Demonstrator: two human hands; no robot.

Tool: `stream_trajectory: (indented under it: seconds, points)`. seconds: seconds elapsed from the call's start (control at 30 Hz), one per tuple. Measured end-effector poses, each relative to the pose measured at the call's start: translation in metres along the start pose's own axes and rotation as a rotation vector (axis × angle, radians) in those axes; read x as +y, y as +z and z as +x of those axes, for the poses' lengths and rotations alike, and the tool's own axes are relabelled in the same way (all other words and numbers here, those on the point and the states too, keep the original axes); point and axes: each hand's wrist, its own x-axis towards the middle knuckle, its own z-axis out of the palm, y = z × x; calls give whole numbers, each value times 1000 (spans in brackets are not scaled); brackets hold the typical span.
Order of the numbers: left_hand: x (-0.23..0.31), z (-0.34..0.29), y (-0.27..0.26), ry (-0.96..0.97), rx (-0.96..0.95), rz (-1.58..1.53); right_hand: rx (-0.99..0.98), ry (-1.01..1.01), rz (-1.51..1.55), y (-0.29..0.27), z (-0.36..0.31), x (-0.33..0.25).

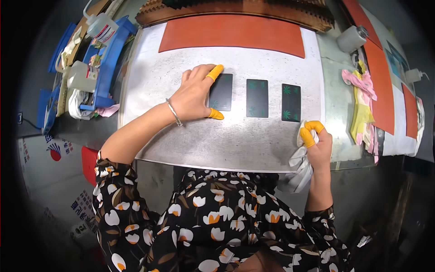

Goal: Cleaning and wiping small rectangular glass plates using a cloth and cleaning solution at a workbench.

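Three dark rectangular glass-like panels with green leaf-like marks lie in a row on the work surface. My left hand (194,93) spans the left panel (223,93), its yellow-covered forefinger at the far edge and its yellow-covered thumb at the near edge. Apart from it lie the middle panel (257,98) and the right panel (291,102), untouched. Just below the right panel, my right hand (319,144), also with yellow finger covers, is closed around a crumpled white cloth (300,170) that hangs over the table's front edge.
An orange-red mat (231,34) lies at the far side, before a slotted wooden rack (235,13). At left, a blue bin (108,63) stands with plastic bottles (83,76). A white bottle (352,39) and pink and yellow cloths (362,99) sit at right.
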Motion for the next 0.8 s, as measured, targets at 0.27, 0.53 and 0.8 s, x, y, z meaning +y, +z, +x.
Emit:
stream_trajectory:
  seconds: [0.27, 0.53, 0.8]
  points:
    - [2, -4, 3, -133, -23, -61, 13, -55, -3, 2, 3, -4]
    - [16, -9, 3, -90, 37, 2, 18, -39, 129, -2, 0, -2]
    - [20, -4, -3, 63, 147, 89, -5, 13, 204, -3, 7, -3]
